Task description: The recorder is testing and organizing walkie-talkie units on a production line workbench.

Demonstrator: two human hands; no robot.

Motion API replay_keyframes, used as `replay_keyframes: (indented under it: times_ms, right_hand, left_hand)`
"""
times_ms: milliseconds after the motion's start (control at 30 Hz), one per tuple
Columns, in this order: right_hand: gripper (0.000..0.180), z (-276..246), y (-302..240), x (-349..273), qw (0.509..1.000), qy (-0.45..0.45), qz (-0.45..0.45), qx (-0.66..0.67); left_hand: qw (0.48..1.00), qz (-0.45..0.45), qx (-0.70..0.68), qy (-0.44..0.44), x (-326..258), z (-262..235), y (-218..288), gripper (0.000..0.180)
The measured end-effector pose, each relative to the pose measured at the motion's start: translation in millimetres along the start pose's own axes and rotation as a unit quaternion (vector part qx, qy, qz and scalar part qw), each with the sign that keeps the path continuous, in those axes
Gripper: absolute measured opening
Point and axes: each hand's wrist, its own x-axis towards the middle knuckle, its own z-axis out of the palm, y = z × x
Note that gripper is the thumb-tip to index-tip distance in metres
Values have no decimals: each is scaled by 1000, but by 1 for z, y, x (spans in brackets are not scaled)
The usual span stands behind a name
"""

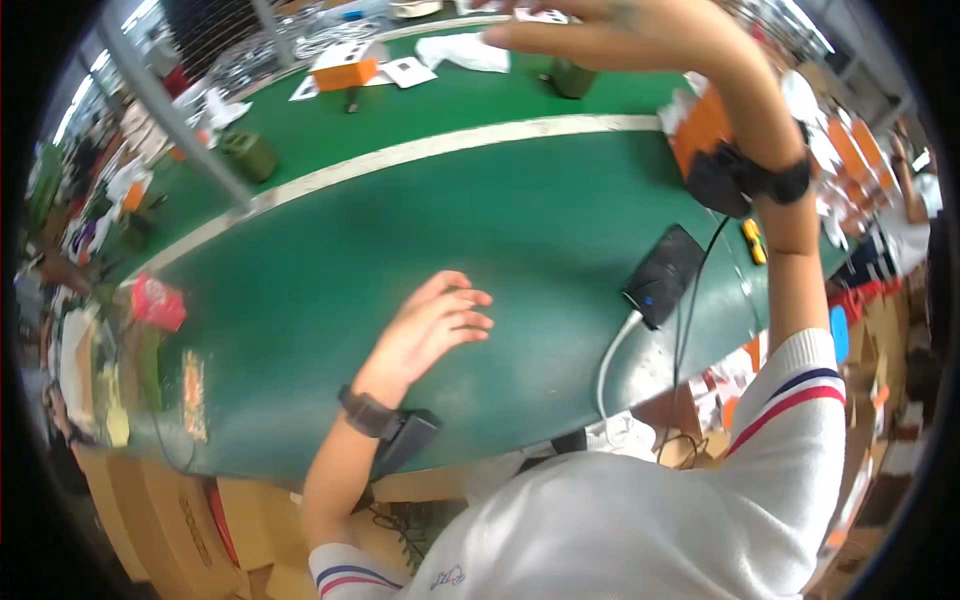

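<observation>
My left hand [430, 328] hovers over or rests lightly on the green tabletop [540, 230], fingers loosely spread and holding nothing that I can see. A black band with a small dark box [408, 440] is strapped at that wrist. Raised high at the top of the picture, my right hand [650, 35] has its fingers stretched out to the left, partly cut off by the upper edge. Its wrist carries a black strapped device [725, 180] with a cable. Below the right forearm lies a black power-bank-like block [667, 272] with a blue light and a white cable plugged in.
Beyond a pale dividing strip [430, 147] are an orange-and-white box [345, 67], white plastic bags [465, 50] and dark green canisters [250, 155]. A grey post [170, 110] rises at left. A red packet [158, 303] and a yellow-black tool [754, 242] lie near the table's sides.
</observation>
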Motion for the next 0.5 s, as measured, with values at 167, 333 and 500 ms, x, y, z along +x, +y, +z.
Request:
replay_keyframes:
  times_ms: [167,333,500]
  right_hand:
    - [44,-27,-14,-157,955,-154,236,-93]
    - [48,45,-77,-244,867,-269,420,14]
    - [59,129,-166,-271,943,-79,316,62]
  left_hand:
    - [1000,-15,24,-9,10,17,-3,16]
    - [999,-11,28,13,7,25,-6,13]
    - [998,-10,42,50,-1,26,-6,14]
